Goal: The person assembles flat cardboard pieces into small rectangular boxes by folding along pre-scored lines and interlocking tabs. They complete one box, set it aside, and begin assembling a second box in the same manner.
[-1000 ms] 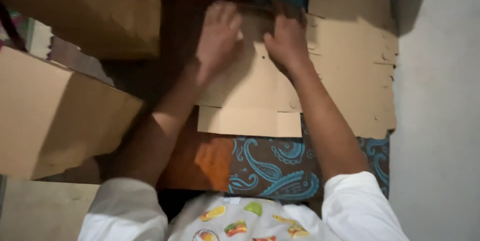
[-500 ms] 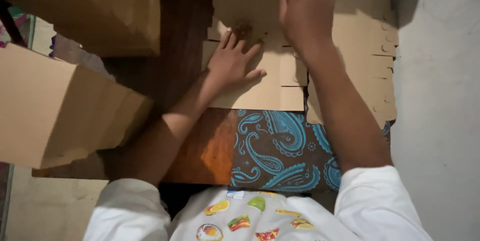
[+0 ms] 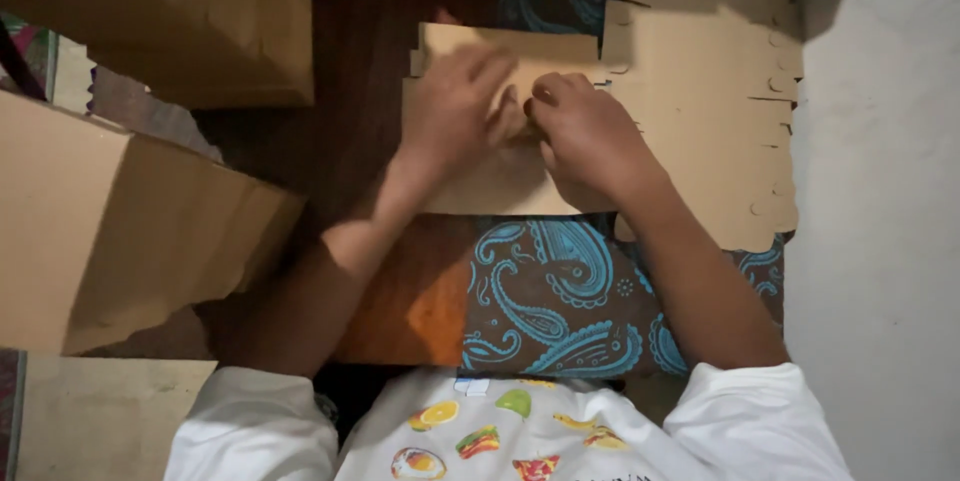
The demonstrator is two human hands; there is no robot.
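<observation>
Two hands meet at the middle of a flat cardboard blank (image 3: pixel 500 176) that lies on a patterned blue cloth (image 3: pixel 545 291), far from the person's body and just left of a pale wall (image 3: pixel 880 241). Left hand (image 3: pixel 455 106): palm down, fingers spread and flat, pressing on the narrow upper panel of the blank. Right hand (image 3: pixel 585 131): fingers curled against the same panel beside the left thumb — whether they pinch an edge or only press cannot be told, as the fingertips are hidden. To the right, touching the blank or lying under it, a larger sheet of die-cut cardboard (image 3: pixel 710 111) with notched tabs along its right edge lies flat and unfolded. On the left, well apart from the hands, two made-up cardboard boxes stand: one near (image 3: pixel 110 231), one far (image 3: pixel 200 11). Judged from this arrangement, the folding is at an early stage — the blank is still nearly flat, with perhaps one panel being creased, no walls raised and no tabs locked. Remaining, by this reading: raising the sides, tucking the tabs, and then the untouched sheet at right.
</observation>
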